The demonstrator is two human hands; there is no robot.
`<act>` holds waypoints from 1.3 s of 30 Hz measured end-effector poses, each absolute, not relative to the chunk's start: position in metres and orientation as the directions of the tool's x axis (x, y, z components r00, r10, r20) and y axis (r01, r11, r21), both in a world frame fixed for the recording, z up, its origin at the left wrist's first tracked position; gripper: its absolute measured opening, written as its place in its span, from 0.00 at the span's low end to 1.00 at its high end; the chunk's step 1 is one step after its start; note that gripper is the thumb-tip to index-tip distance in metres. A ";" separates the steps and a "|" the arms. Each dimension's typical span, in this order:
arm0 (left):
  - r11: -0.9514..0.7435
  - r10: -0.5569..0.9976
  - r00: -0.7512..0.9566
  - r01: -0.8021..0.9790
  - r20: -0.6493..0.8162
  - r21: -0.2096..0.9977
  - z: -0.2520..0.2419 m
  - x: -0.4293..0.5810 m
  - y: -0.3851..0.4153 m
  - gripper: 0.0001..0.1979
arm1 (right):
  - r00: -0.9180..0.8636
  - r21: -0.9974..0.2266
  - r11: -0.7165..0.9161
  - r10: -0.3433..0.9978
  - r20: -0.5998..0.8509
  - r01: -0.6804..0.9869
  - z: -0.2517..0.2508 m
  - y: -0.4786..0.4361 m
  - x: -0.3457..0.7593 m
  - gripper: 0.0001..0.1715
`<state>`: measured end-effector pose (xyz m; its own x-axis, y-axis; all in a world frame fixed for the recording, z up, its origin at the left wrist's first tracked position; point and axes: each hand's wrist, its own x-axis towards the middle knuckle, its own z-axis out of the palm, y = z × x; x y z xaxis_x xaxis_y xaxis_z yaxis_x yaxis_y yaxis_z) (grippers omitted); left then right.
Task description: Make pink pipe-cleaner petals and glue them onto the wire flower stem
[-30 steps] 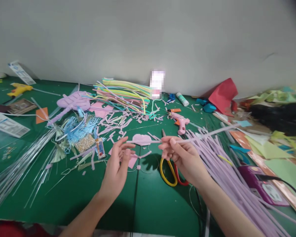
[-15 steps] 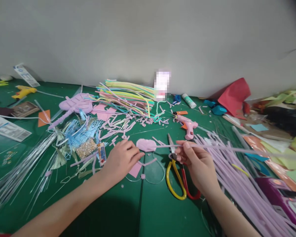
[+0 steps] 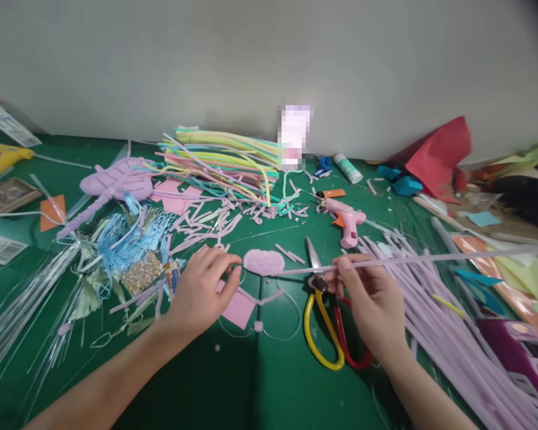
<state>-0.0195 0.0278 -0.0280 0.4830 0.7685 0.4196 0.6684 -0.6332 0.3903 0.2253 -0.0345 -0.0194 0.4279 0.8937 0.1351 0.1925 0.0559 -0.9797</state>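
My right hand (image 3: 367, 295) pinches a long lilac pipe cleaner (image 3: 430, 258) that runs from beside a pink fuzzy petal (image 3: 263, 261) out to the right. My left hand (image 3: 201, 286) rests on the green table (image 3: 260, 382) with fingers curled at the left edge of the petal, over a pink paper scrap (image 3: 238, 309); whether it grips anything is hidden. Scissors with yellow and red handles (image 3: 325, 334) lie just under my right hand.
A pile of lilac pipe cleaners (image 3: 452, 334) fills the right. A pink glue gun (image 3: 347, 220) lies behind the scissors. Coloured pipe cleaners (image 3: 224, 164), cut scraps, a lilac leaf shape (image 3: 112, 182) and blue tassels (image 3: 125, 236) lie left and behind. Red paper (image 3: 439, 155) stands far right.
My left hand dropped from the pipe cleaner's end to the table beside the petal. My right hand shifted right and lower, still holding the pipe cleaner, which has swung flatter.
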 end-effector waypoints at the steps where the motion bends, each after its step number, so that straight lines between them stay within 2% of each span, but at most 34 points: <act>1: -0.646 0.759 0.497 0.659 0.420 0.386 -0.028 -0.019 0.026 0.07 | 0.428 -0.978 0.063 0.892 0.143 0.197 -0.019 -0.035 0.225 0.14; 8: -0.692 0.720 0.606 0.595 0.337 0.409 -0.028 -0.017 0.020 0.08 | 0.410 -0.973 0.113 0.892 0.188 0.199 -0.015 -0.039 0.222 0.12; 11: -0.712 0.701 0.617 0.571 0.358 0.408 -0.028 -0.013 0.017 0.07 | 0.529 -0.975 0.194 0.818 0.224 0.112 -0.011 -0.036 0.227 0.13; 14: -0.706 0.706 0.607 0.562 0.365 0.430 -0.032 -0.005 0.013 0.07 | 0.629 -0.964 0.267 0.751 0.201 -0.011 -0.006 -0.032 0.234 0.14; 20: -0.655 0.753 0.589 0.630 0.293 0.419 -0.035 0.012 0.014 0.07 | 0.557 -0.984 0.174 0.822 0.119 -0.047 -0.005 -0.042 0.234 0.17; 29: -0.669 0.741 0.648 0.692 0.177 0.270 -0.024 0.037 0.019 0.10 | 0.539 -0.987 0.145 0.838 0.084 -0.072 0.001 -0.053 0.234 0.15; 31: -0.693 0.720 0.670 0.679 0.181 0.243 -0.017 0.034 0.019 0.11 | 0.530 -0.988 0.135 0.845 0.074 -0.077 0.000 -0.052 0.235 0.16; 33: -0.705 0.708 0.659 0.681 0.254 0.200 -0.006 0.019 0.020 0.11 | 0.520 -0.991 0.120 0.851 0.071 -0.061 -0.001 -0.051 0.235 0.16; 35: -0.667 0.723 0.609 0.738 0.326 0.102 0.003 -0.005 0.022 0.10 | 0.506 -0.995 0.098 0.858 0.083 -0.003 -0.002 -0.051 0.234 0.16; 38: -0.550 0.776 0.552 0.829 0.304 -0.101 0.008 -0.045 0.023 0.15 | 0.462 -0.990 0.067 0.879 0.117 0.124 -0.006 -0.049 0.231 0.15; 39: -0.541 0.780 0.552 0.832 0.295 -0.124 0.006 -0.054 0.023 0.17 | 0.441 -0.984 0.062 0.888 0.130 0.164 -0.008 -0.048 0.230 0.15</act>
